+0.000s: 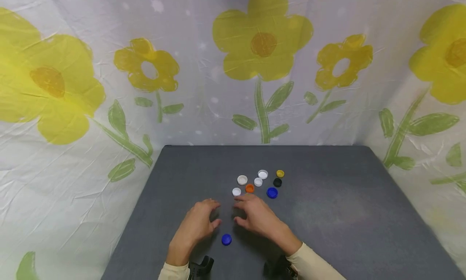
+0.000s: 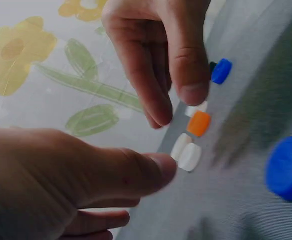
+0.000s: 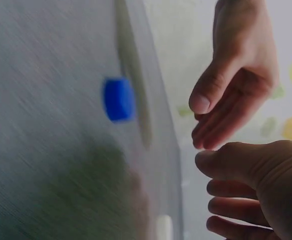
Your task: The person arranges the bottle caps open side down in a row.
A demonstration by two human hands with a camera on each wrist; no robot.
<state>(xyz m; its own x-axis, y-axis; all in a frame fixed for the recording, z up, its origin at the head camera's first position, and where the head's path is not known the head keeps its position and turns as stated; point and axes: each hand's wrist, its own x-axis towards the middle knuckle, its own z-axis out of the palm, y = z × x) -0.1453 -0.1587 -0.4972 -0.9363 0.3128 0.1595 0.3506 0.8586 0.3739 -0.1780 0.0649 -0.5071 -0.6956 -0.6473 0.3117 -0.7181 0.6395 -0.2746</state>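
Observation:
My left hand (image 1: 197, 223) hovers over the dark table with thumb and fingers spread and loosely bent, holding nothing. Facing it across a small gap is my right hand (image 1: 260, 217), likewise relaxed and without anything in its fingers. Closer to me, between the wrists, a blue bottle cap (image 1: 226, 239) lies alone on the table; the left wrist view shows this blue cap (image 2: 287, 168) large at the right. Just beyond the right fingertips are a white cap (image 1: 236, 191) and an orange cap (image 1: 249, 188).
Behind these lie more white caps (image 1: 242, 180), a yellow cap (image 1: 280, 173), a black cap (image 1: 277, 182) and a second blue cap (image 1: 272, 192). The grey table (image 1: 338, 219) ends at a curtain (image 1: 204, 110) printed with yellow flowers, which hangs at the back and sides.

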